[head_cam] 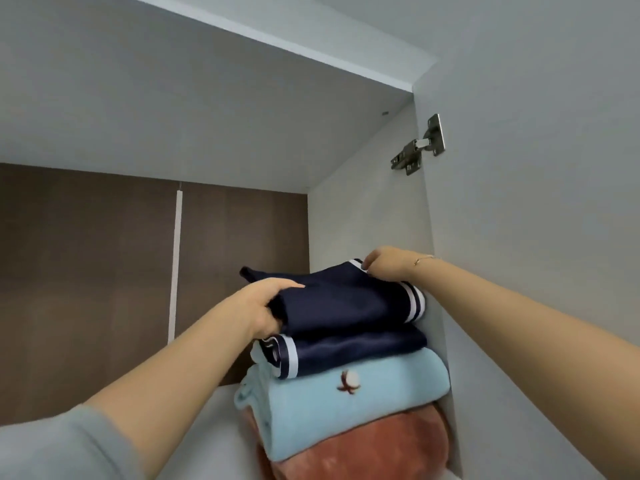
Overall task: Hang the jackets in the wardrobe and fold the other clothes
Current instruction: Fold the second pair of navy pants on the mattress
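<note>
Folded garments in your stack: four, all told.
Dark navy satin garments with white stripe trim: two, an upper one (346, 299) and a lower one (346, 355) directly beneath it.
Light blue fleece garments with a small embroidered motif: one (346, 403), under the two navy pieces.
Rust-orange plush garments: one (363, 448), at the bottom of your stack.
Your bare hands in view: two, a left hand (263, 306) and a right hand (384, 263).
Thin gold bracelets on your wrists: one (423, 258), on the right.
Metal cabinet hinges on the wardrobe side panel: one (417, 145).
Pale vertical strips on the brown back panel: one (176, 265).
</note>
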